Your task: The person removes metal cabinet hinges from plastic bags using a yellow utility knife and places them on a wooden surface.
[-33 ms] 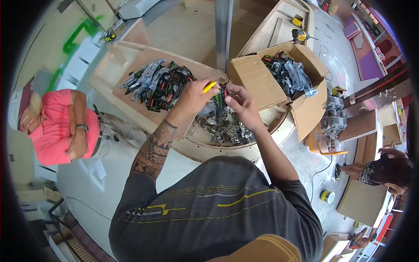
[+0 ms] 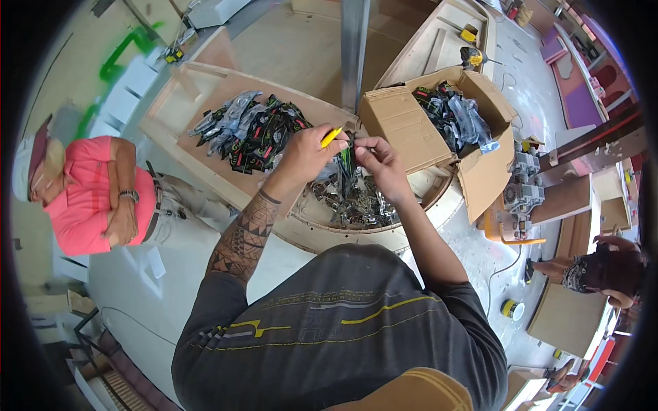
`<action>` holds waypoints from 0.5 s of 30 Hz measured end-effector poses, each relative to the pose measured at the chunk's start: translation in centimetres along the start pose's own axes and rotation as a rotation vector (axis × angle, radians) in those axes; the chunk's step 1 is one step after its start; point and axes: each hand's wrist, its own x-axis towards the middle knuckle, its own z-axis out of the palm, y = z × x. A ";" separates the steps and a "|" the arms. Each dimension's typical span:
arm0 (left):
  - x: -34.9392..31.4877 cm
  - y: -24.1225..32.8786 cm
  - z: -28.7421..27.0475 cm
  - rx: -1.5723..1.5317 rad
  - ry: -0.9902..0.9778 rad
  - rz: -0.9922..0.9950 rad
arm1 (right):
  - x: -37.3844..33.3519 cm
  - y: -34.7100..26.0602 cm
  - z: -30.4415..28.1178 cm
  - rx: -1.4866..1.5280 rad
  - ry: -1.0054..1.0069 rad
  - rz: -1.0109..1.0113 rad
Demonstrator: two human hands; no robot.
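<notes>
My left hand (image 2: 305,156) is closed on a slim yellow tool (image 2: 331,138) that looks like a utility knife, and its fingertips also meet the top of a black-and-green plastic packet (image 2: 346,161). The fingers of my right hand (image 2: 384,168) pinch the same packet near its top from the other side. The packet hangs over a heap of shiny metal fittings (image 2: 355,204) lying in a curved wooden recess. To the left of my hands, many similar black packets and clear plastic wrappers (image 2: 257,133) are piled on a brown board.
An open cardboard box (image 2: 397,130) holding more packets stands right of my hands. A metal post (image 2: 351,61) rises just beyond them. Farther right are a cordless drill (image 2: 471,57) and an orange-framed machine (image 2: 519,192). A person in a pink shirt (image 2: 89,192) stands at the left, arms folded.
My left hand and the yellow tool have shifted very slightly right. The fingers of my right hand have drawn closer together on the packet. The person at the left has moved their head a little.
</notes>
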 end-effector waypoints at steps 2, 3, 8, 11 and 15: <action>-1.1 -0.7 0.0 -0.054 -0.008 0.042 | 0.5 0.4 0.5 0.222 0.039 0.035; -1.5 -1.3 0.2 -0.059 0.007 0.033 | 0.0 0.5 0.4 0.181 0.072 0.079; -2.6 -1.8 1.6 -0.318 -0.042 -0.070 | -1.7 1.8 0.1 0.350 -0.067 0.223; -3.0 -1.7 2.2 -0.212 -0.003 -0.012 | -2.3 2.6 -0.3 0.403 -0.014 0.130; -3.9 -1.6 2.8 -0.003 -0.031 0.117 | -2.8 2.6 -0.6 0.106 0.192 -0.001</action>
